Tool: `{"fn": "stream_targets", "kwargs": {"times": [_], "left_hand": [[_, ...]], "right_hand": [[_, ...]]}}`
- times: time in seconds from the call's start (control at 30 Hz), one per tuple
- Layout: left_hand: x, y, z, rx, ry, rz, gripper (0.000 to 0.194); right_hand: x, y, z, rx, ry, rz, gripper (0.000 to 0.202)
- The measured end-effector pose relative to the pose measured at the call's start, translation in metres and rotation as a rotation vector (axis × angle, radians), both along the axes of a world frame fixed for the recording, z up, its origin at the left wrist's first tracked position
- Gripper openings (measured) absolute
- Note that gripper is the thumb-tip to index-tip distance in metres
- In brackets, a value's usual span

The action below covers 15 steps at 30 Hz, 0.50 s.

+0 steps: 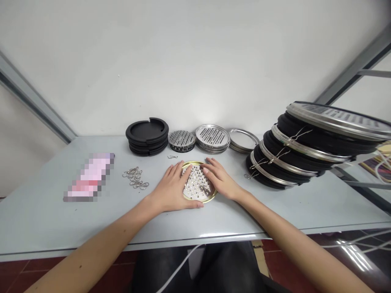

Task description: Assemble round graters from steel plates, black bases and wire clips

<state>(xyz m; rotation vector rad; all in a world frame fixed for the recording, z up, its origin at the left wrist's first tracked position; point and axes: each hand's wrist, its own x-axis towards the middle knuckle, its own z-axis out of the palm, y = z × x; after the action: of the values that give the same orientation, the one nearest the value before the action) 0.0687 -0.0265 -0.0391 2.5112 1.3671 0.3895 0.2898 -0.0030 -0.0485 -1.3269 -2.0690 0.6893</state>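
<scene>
A round metal grater disc [197, 185] with raised teeth and a gold-coloured rim lies on the table. My left hand [174, 189] rests over its left side, thumb along the near edge and the other fingers stretched toward the far edge. On the opposite side, my right hand [222, 179] lies over the rim with its fingers extended. Both hands touch the disc with fingers apart, hiding parts of its rim. Just beyond it is a single bent wire clip [172, 156].
Behind the disc stand black round rings [148, 132], toothed grater plates [182, 140], a stack of slotted grater discs [213, 138] and metal rims [243, 140]. A leaning stack of black-and-metal assemblies [293, 150] rises at right. Wire clips [136, 177] and a blurred-out pink object [90, 179] lie left.
</scene>
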Motion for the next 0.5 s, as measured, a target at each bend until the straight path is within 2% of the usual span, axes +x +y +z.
{"fn": "stream_targets", "kwargs": {"times": [0.2,0.27,0.37,0.43,0.5], "left_hand": [[-0.006,0.0,0.01,-0.029,-0.006,-0.035,0.117],[-0.012,0.006,0.014,0.024,-0.047,-0.024,0.101],[-0.023,0.021,0.014,0.183,-0.153,0.107,0.058],[-0.031,0.032,0.011,0.274,-0.183,0.19,0.046],[-0.036,0.043,0.005,0.282,-0.141,0.2,0.042]], "right_hand": [[-0.001,0.002,0.005,0.081,0.072,-0.016,0.045],[-0.001,0.003,0.008,0.126,0.093,0.0,0.038],[-0.001,0.003,0.011,0.208,0.102,-0.006,0.028],[-0.001,0.003,0.012,0.254,0.125,-0.017,0.022],[-0.001,0.003,0.013,0.283,0.162,-0.027,0.016]]}}
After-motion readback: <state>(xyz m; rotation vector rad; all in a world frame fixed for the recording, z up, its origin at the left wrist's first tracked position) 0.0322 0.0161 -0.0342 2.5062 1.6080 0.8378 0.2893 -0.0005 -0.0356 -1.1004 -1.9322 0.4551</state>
